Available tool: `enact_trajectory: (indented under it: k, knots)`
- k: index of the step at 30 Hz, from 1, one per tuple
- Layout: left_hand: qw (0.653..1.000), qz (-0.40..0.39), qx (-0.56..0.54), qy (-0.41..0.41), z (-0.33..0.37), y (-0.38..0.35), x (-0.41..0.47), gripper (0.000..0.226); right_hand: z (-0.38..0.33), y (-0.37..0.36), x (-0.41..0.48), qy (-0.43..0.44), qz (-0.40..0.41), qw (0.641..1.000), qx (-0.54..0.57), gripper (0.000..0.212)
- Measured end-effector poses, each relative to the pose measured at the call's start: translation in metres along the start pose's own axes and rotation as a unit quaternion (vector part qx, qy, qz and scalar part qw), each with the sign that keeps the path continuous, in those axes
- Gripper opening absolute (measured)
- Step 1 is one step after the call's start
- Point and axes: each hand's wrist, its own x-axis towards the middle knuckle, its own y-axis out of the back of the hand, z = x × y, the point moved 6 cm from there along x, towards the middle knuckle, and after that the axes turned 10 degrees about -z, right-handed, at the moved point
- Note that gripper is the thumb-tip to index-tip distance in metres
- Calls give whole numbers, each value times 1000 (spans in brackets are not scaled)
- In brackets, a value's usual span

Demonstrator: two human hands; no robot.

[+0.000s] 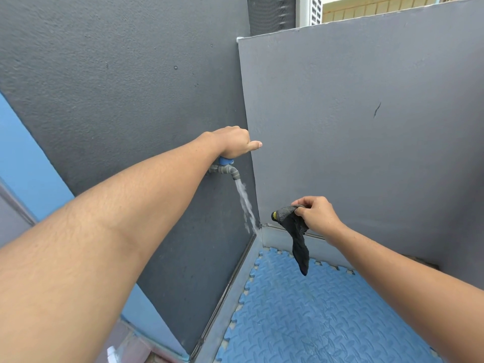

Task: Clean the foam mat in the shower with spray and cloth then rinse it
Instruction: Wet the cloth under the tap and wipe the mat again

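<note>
A blue foam mat (322, 315) with a diamond-plate pattern and puzzle edges lies on the floor in the corner of two grey walls. My left hand (233, 144) is closed over the blue handle of a grey wall tap (226, 170), thumb sticking out to the right. Water (246, 205) streams from the spout down into the corner. To the right of the stream, my right hand (315, 216) pinches a dark cloth (297, 237) with a small yellow spot; it hangs limp above the mat's far edge, apart from the water.
A metal drain channel (230, 289) runs along the foot of the left wall beside the mat. The right wall (366, 127) is a low partition with brickwork visible beyond its top. A light blue wall panel (23, 158) stands at the left.
</note>
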Motion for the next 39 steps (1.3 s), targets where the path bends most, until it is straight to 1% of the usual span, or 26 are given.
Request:
enact_trajectory:
  k: [6,9,11,15,17,18,19,20,21,22,23,24,25,26,28,29,30,31,32,34,36,37,38,39]
  knots:
    - [999,-19,-16,43,5,-3,-14,65,0,0,-18,6,-8,1000,-8,20]
    - [994,-39,-27,97,4,-5,-21,60,4,7,-27,8,-6,1000,-13,20]
    - [989,-45,-15,140,7,-4,-28,51,8,14,-34,10,-7,1000,-14,19]
    - [979,-27,0,201,16,-4,-36,47,22,31,-47,6,-5,1000,-14,19]
    - [977,37,15,208,22,-5,-38,49,33,37,-52,0,-5,1000,-8,20]
    - [975,91,21,202,28,-4,-42,52,40,38,-53,-7,-6,1000,-3,20]
    - [970,162,21,178,38,-5,-49,56,49,38,-54,-16,-9,1000,2,20]
    - [960,249,18,125,54,-7,-60,57,59,36,-56,-26,-14,1000,8,20]
    - [945,323,13,46,75,-13,-72,54,71,32,-57,-36,-22,999,10,19]
    - [926,376,-2,-45,94,-23,-85,49,84,24,-56,-47,-33,998,9,19]
    - [910,395,-29,-119,109,-37,-97,44,96,15,-56,-57,-45,997,5,19]
    - [907,383,-63,-162,119,-57,-106,40,110,6,-57,-68,-57,996,0,18]
    - [917,347,-97,-172,126,-83,-113,37,126,-4,-59,-79,-66,995,-3,18]
    - [935,292,-131,-155,128,-116,-114,35,142,-13,-61,-91,-73,993,-2,18]
    - [970,145,-178,-83,122,-205,-105,32,173,-31,-65,-118,-91,989,5,17]
    - [979,58,-189,-41,114,-258,-101,33,186,-40,-67,-128,-105,986,14,16]
    - [980,-30,-198,-3,105,-311,-101,34,197,-49,-69,-132,-118,984,28,15]
    - [971,-108,-210,29,96,-363,-104,35,208,-58,-71,-137,-129,981,44,15]
    - [958,-167,-225,59,88,-409,-111,37,219,-65,-72,-144,-139,978,65,15]
    - [933,-241,-240,117,76,-484,-133,43,240,-80,-72,-164,-166,966,109,15]
    - [915,-287,-240,148,72,-541,-156,54,266,-92,-70,-188,-187,956,123,14]
    - [910,-298,-242,155,72,-563,-167,61,282,-95,-67,-193,-186,961,73,16]
    - [909,-297,-246,158,73,-579,-175,67,299,-93,-62,-190,-174,966,-26,22]
    - [912,-285,-249,158,74,-591,-181,71,313,-90,-60,-184,-153,961,-141,31]
